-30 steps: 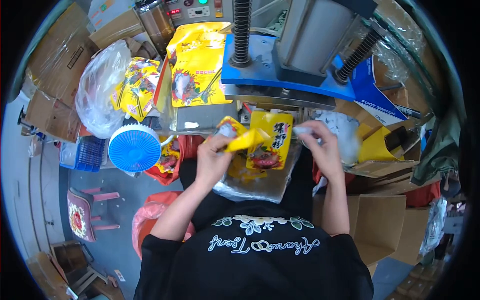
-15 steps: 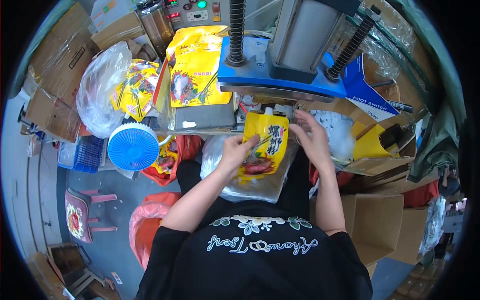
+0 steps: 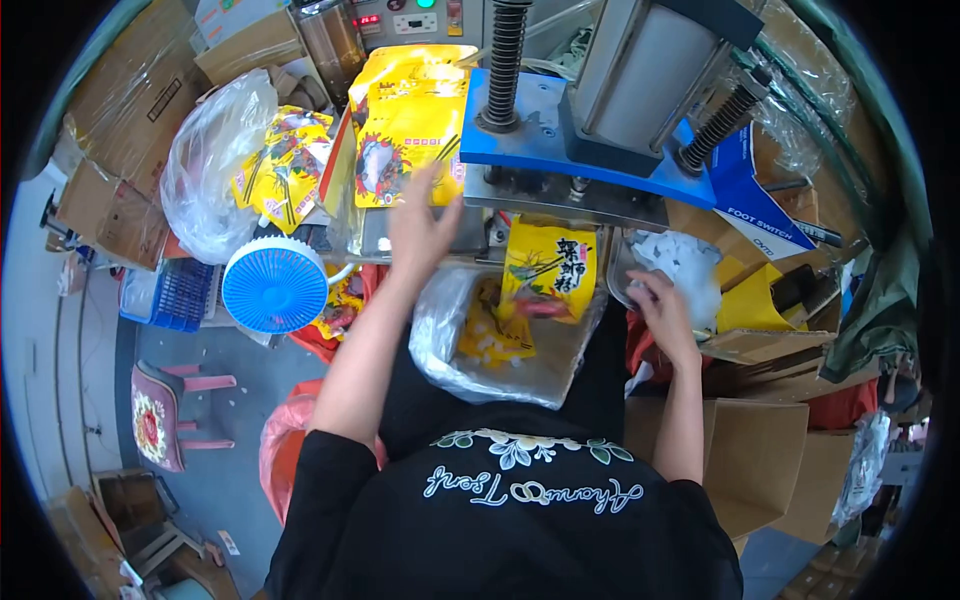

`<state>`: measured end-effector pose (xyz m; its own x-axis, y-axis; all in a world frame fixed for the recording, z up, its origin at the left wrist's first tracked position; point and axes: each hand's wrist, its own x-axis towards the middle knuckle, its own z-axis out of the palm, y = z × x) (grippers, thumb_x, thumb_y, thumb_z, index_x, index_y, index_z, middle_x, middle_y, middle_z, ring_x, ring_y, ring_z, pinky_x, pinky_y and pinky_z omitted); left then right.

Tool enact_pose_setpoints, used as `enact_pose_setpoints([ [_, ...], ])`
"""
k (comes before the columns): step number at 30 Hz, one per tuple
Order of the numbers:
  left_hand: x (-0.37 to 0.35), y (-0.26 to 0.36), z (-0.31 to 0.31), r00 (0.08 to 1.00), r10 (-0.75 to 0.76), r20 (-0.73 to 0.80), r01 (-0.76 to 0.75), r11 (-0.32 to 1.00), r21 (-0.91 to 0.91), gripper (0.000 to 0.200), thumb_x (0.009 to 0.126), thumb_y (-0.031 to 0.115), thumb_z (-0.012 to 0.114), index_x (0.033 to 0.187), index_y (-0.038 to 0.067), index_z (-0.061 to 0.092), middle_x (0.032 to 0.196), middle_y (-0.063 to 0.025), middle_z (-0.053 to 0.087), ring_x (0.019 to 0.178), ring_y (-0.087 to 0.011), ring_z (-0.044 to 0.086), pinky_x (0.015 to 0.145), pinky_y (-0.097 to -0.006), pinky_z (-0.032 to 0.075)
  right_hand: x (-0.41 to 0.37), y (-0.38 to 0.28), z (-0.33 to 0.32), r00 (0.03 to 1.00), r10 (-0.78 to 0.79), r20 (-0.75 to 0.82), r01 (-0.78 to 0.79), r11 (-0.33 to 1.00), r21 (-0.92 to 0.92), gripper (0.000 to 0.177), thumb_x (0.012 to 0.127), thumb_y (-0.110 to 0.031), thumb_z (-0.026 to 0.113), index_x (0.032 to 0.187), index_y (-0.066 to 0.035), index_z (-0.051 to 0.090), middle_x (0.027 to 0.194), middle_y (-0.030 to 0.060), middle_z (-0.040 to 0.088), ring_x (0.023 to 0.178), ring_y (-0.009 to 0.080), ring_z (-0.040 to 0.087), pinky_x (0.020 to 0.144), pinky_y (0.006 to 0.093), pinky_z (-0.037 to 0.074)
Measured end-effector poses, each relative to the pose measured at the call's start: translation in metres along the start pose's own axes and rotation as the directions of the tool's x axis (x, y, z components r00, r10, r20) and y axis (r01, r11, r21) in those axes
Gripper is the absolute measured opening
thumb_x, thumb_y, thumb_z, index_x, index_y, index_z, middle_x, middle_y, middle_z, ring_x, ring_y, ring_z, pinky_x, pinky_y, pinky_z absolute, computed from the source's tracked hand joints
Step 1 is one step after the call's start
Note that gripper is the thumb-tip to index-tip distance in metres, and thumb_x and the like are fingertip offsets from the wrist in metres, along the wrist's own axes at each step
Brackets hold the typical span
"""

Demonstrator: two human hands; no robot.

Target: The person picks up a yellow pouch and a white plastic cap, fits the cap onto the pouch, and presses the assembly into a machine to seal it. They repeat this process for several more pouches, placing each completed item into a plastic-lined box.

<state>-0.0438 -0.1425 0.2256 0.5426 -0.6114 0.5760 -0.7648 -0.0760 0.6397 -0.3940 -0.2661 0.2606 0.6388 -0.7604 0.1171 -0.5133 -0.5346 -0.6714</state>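
A yellow printed pouch [image 3: 552, 270] hangs from under the press's lower plate [image 3: 570, 198], its lower end over a plastic-lined box [image 3: 440, 350] on the person's lap. Neither hand touches it. My left hand [image 3: 425, 230] is open, fingers apart, at the front edge of a stack of yellow pouches [image 3: 415, 110]. At the rim of a clear tray of small white pieces [image 3: 685, 265], my right hand [image 3: 662, 310] has its fingers curled together. Whatever is between those fingertips is too small to make out. Another yellow pouch [image 3: 500, 335] lies inside the lined box.
The blue press head [image 3: 590, 165] with spring columns stands above the work spot. Left are a blue fan [image 3: 275, 285], loose yellow pouches [image 3: 290, 165] and a clear bag [image 3: 210, 190]. Right are a foot switch box [image 3: 750, 200] and an open cardboard box [image 3: 755, 450].
Both hands have let go of the yellow pouch, which now hangs at the press. My left hand moved up left to the stack; my right hand moved down right to the tray.
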Motion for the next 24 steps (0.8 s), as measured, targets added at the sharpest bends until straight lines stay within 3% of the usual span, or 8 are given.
enact_pose_setpoints([
  [3, -0.024, -0.013, -0.028, 0.981, 0.035, 0.192, -0.122, 0.879, 0.461, 0.069, 0.08, 0.036, 0.075, 0.139, 0.01, 0.051, 0.148, -0.0121, 0.044, 0.137, -0.0313, 0.041, 0.112, -0.0513, 0.026, 0.007, 0.018, 0.008, 0.99, 0.096, -0.105, -0.073, 0.977, 0.2, 0.02, 0.089, -0.007, 0.066, 0.107, 0.002, 0.065, 0.084, 0.0088, 0.065, 0.073, 0.014, 0.061, 0.066, 0.0294, 0.048],
  [4, -0.038, -0.01, -0.035, 0.968, 0.007, 0.253, -0.108, 0.915, 0.388, 0.071, 0.079, 0.04, 0.076, 0.139, 0.012, 0.051, 0.151, -0.0093, 0.04, 0.142, -0.0279, 0.032, 0.116, -0.0553, 0.014, 0.006, 0.02, 0.011, 0.982, 0.16, -0.102, -0.129, 0.957, 0.26, 0.019, 0.09, -0.008, 0.066, 0.106, 0.001, 0.064, 0.083, 0.0069, 0.065, 0.074, 0.0105, 0.061, 0.065, 0.0283, 0.048],
  [7, -0.065, -0.005, -0.053, 0.971, 0.038, 0.234, -0.125, 0.921, 0.369, 0.047, 0.08, 0.025, 0.075, 0.125, 0.019, 0.064, 0.138, -0.0079, 0.054, 0.136, -0.0279, 0.042, 0.115, -0.0542, 0.017, 0.009, 0.022, 0.018, 0.983, 0.154, -0.104, -0.097, 0.903, 0.418, 0.019, 0.089, -0.007, 0.068, 0.106, 0.0, 0.062, 0.087, 0.0027, 0.065, 0.078, 0.0062, 0.059, 0.069, 0.0231, 0.048],
  [10, -0.059, 0.005, -0.066, 0.993, -0.077, 0.085, 0.066, 0.99, 0.125, 0.01, 0.083, 0.007, 0.067, 0.092, 0.007, 0.073, 0.097, -0.0084, 0.071, 0.099, -0.0282, 0.064, 0.107, -0.0472, 0.033, 0.01, -0.002, 0.015, 0.982, 0.161, -0.103, -0.092, 0.873, 0.479, 0.02, 0.088, -0.007, 0.069, 0.107, 0.0, 0.063, 0.091, 0.0025, 0.066, 0.081, 0.007, 0.06, 0.073, 0.0228, 0.048],
  [11, -0.057, 0.024, -0.071, 0.973, -0.155, 0.17, 0.145, 0.987, 0.068, 0.007, 0.083, 0.003, 0.068, 0.089, 0.002, 0.071, 0.084, -0.0107, 0.069, 0.082, -0.0262, 0.064, 0.09, -0.0373, 0.046, 0.01, -0.013, 0.014, 0.984, 0.137, -0.112, -0.068, 0.875, 0.479, 0.02, 0.088, -0.007, 0.069, 0.107, 0.0, 0.063, 0.092, 0.0027, 0.066, 0.082, 0.0072, 0.06, 0.074, 0.0231, 0.049],
  [14, -0.082, 0.053, -0.051, 0.914, -0.263, 0.308, 0.386, 0.794, -0.469, 0.012, 0.08, -0.003, 0.069, 0.092, -0.002, 0.071, 0.081, -0.009, 0.068, 0.074, -0.0144, 0.063, 0.07, -0.0266, 0.049, 0.006, -0.057, 0.007, 0.994, 0.018, -0.109, 0.035, 0.885, 0.465, 0.02, 0.087, -0.007, 0.069, 0.106, -0.001, 0.067, 0.097, 0.0041, 0.07, 0.087, 0.0087, 0.062, 0.081, 0.0243, 0.049],
  [19, -0.12, 0.071, -0.019, 0.843, -0.185, 0.505, 0.454, 0.75, -0.482, 0.014, 0.08, 0.0, 0.071, 0.094, -0.003, 0.071, 0.081, -0.0071, 0.067, 0.079, -0.0126, 0.062, 0.07, -0.0251, 0.047, 0.001, -0.094, 0.017, 0.973, -0.194, 0.125, 0.127, 0.902, 0.414, 0.018, 0.088, -0.012, 0.069, 0.101, 0.0, 0.068, 0.096, 0.0056, 0.071, 0.09, 0.0112, 0.066, 0.077, 0.0262, 0.052],
  [24, -0.127, 0.071, -0.013, 0.712, -0.205, 0.671, 0.563, 0.738, -0.372, 0.015, 0.089, 0.009, 0.069, 0.092, -0.005, 0.069, 0.086, -0.0057, 0.067, 0.075, -0.0091, 0.06, 0.069, -0.0259, 0.048, 0.011, -0.067, 0.044, 0.952, -0.082, 0.294, -0.133, 0.754, 0.643, 0.024, 0.089, -0.01, 0.069, 0.111, -0.001, 0.064, 0.101, 0.0071, 0.072, 0.091, 0.0111, 0.065, 0.076, 0.0249, 0.052],
])
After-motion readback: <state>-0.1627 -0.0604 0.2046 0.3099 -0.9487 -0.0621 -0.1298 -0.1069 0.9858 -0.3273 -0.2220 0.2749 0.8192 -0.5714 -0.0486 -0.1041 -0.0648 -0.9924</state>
